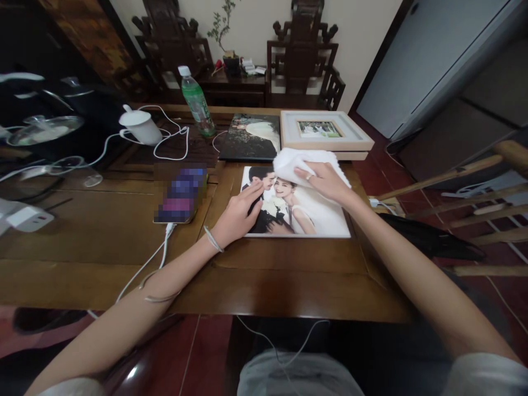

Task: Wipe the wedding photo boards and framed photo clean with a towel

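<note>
A flat photo panel [325,223] showing a couple in wedding dress lies on the wooden table in front of me. My left hand [239,216] rests on its left side with the fingers stretched out over the print. At the panel's upper right, my right hand [329,179] grips a fluffy white cloth [291,159] and presses it on the surface. Part of the cloth hides the panel's top edge. Behind the panel are a dark photo panel [235,140] and a pale-framed picture [350,135], which sits on top of another flat piece.
On the left of the wooden table [272,280] lies a phone [181,195] with a white charging cable. Farther back stand a green bottle [197,104] and a white lidded cup [142,126]. A clear glass [78,170] lies on its side near a white charger [31,216].
</note>
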